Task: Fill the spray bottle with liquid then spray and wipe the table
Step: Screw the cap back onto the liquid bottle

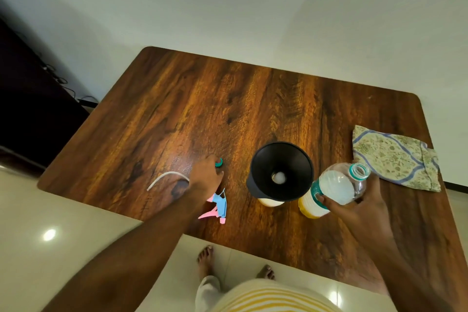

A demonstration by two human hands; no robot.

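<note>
Head view: our left hand (pixel 206 176) pinches the cap (pixel 219 162), right hand (pixel 354 206) grips the open water bottle (pixel 340 186); funnel (pixel 279 171) set, pouring, spraying, wiping remain

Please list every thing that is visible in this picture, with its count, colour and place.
table: one, brown wood, centre
funnel: one, black, standing in a white container
water bottle: one, clear, uncapped, in right hand
cap: one, green, at left fingertips
spray head: one, pink and blue, lying by near edge
tube: one, white, left of spray head
cloth: one, patterned, right side
yellow bottle: one, beside funnel
left hand: on cap
right hand: holding water bottle
</note>
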